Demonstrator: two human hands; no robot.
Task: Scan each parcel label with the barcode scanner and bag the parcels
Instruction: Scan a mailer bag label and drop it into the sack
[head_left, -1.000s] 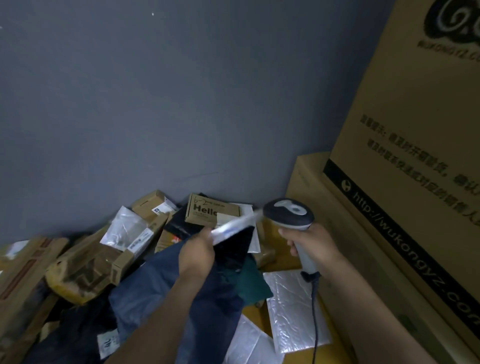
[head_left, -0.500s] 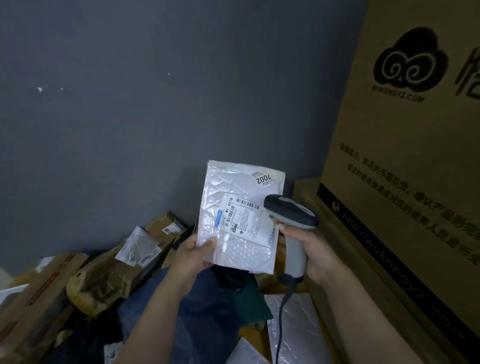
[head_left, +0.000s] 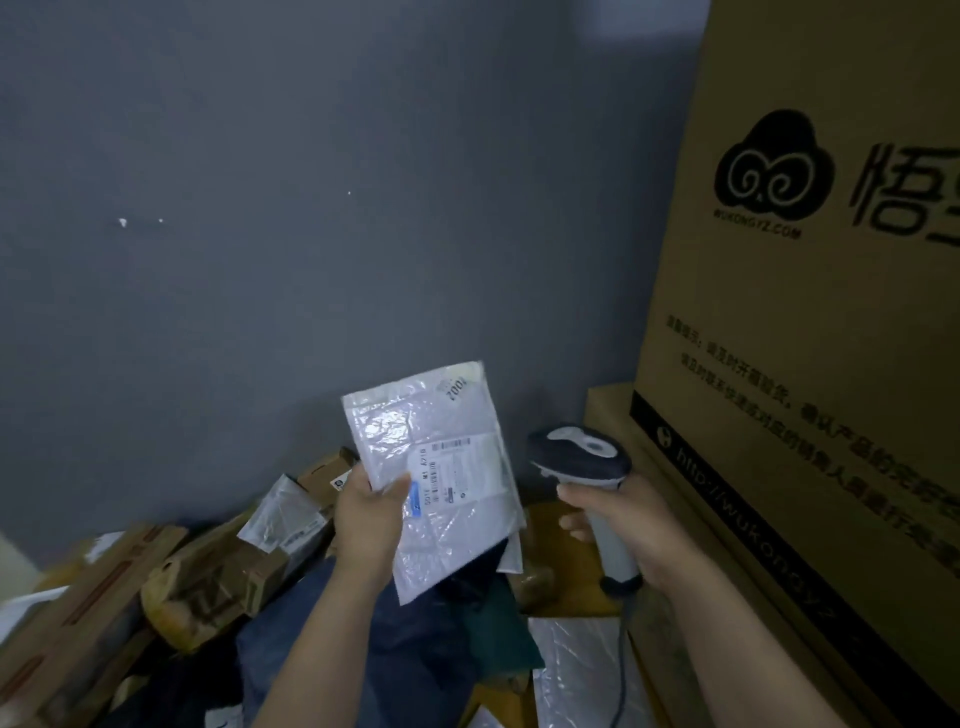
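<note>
My left hand (head_left: 370, 514) pinches the left edge of a white bubble mailer (head_left: 434, 470), held upright with its printed label (head_left: 457, 475) facing me. My right hand (head_left: 621, 525) grips the handle of a grey barcode scanner (head_left: 579, 457), whose head sits just right of the mailer, a small gap apart. The scanner's cable (head_left: 621, 670) hangs down from the handle. Below the mailer lies a dark blue bag (head_left: 415, 649).
Several cardboard parcels (head_left: 218, 577) and a clear-wrapped packet (head_left: 283, 519) are heaped along the grey wall at left. Another white mailer (head_left: 576, 670) lies on the floor at the bottom. Large stacked cartons (head_left: 810, 312) fill the right side.
The mailer was lifted from the pile and turned label towards me, and now tilts slightly left. The scanner has drawn away to the right of the label.
</note>
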